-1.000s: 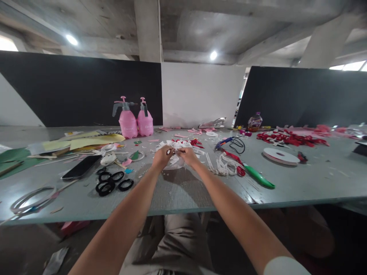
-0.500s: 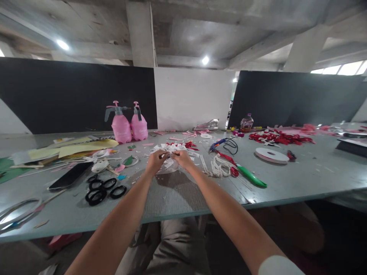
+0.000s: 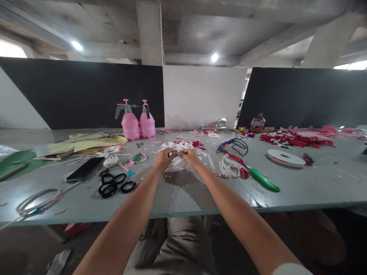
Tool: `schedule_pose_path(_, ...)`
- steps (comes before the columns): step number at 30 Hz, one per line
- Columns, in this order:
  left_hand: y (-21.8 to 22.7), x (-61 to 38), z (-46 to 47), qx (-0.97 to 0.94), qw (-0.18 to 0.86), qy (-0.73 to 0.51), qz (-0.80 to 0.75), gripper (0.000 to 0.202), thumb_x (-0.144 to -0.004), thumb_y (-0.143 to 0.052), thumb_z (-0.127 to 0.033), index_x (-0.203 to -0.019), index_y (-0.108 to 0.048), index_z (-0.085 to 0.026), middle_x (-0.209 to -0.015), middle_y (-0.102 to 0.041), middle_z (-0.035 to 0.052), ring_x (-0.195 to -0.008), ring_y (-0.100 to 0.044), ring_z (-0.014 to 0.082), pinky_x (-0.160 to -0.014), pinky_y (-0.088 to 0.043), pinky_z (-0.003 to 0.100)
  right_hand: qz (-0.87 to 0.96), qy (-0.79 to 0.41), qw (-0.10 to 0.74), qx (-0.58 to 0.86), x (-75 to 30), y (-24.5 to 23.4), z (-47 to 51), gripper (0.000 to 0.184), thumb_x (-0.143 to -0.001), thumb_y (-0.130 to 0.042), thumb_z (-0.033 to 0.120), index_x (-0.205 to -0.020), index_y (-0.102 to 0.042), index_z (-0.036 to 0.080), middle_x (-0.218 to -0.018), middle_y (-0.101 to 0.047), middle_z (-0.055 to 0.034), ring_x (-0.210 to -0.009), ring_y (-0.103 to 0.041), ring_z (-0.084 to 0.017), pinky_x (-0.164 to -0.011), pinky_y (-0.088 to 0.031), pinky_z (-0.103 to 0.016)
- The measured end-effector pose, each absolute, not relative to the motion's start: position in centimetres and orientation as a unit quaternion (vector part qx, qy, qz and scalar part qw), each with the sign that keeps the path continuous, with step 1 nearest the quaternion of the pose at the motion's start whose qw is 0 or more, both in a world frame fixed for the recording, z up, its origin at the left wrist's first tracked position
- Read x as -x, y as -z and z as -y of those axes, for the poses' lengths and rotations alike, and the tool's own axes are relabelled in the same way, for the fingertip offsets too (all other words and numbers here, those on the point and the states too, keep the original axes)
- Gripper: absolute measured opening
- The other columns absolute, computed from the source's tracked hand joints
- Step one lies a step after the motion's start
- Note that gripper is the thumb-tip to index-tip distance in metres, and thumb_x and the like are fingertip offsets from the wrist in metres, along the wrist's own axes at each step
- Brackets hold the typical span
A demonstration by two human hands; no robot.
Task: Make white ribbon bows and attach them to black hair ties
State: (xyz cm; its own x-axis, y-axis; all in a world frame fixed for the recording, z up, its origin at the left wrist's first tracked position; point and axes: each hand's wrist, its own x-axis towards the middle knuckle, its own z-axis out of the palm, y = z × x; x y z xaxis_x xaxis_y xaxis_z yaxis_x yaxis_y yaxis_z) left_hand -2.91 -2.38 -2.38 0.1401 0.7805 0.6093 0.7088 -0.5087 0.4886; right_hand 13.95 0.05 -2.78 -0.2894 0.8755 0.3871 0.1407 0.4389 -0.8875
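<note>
Over the middle of the table, my left hand [image 3: 164, 159] and my right hand [image 3: 191, 157] are close together, thumbs and fingertips pinched on a small piece of white ribbon between them. The ribbon's shape is mostly covered by the fingers. Just beyond the fingertips lies a heap of white ribbon pieces [image 3: 177, 145], with some red ribbon [image 3: 198, 144] at its right side. To the right of my right hand are loose white ribbon strands [image 3: 228, 167] and a blue glue gun [image 3: 226, 143] with a black cord.
Leftward lie black rings [image 3: 108, 188], a phone [image 3: 85, 169] and yellow sheets [image 3: 99, 144]. Two pink spray bottles [image 3: 130, 126] stand near the back panels. On the right are a green-handled tool [image 3: 263, 178], a white ribbon roll [image 3: 278, 156] and a red ribbon heap [image 3: 295, 140].
The view has turned slightly left, so the table things appear shifted right. Both hands stay pinched together at the same place by the white heap.
</note>
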Motion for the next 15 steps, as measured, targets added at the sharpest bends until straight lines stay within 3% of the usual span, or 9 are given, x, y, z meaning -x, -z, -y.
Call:
schedule_pose_path(7, 2.83, 2.97, 1.75, -0.738, 0.086, -0.452, -0.493, 0.036, -0.085, -0.05, -0.044, -0.101, -0.072, -0.02, -0.09, -0.071, 0.0038, -0.061, -0.054, 0.011, -0.059, -0.04, 0.022, 0.708, -0.384, 0.467, 0.364, -14.06, 2.46, 0.25, 0.034, -0.07, -0.06, 0.045, -0.074, -0.071, 0.013, -0.062, -0.057, 0.0001, -0.059, -0.044, -0.012, -0.056, -0.032, -0.023)
schedule_pose_path(15, 2.39, 3.01, 2.0, -0.759, 0.056, -0.403, -0.508, 0.032, -0.083, -0.051, -0.034, -0.1, -0.072, -0.018, -0.082, -0.07, 0.0042, -0.065, -0.056, 0.0131, -0.06, -0.037, 0.023, 0.74, -0.349, 0.444, 0.365, -14.15, 2.7, 0.09, 0.035, -0.071, -0.058, 0.045, -0.071, -0.07, 0.012, -0.054, -0.047, 0.002, -0.055, -0.035, -0.009, -0.052, -0.024, -0.023)
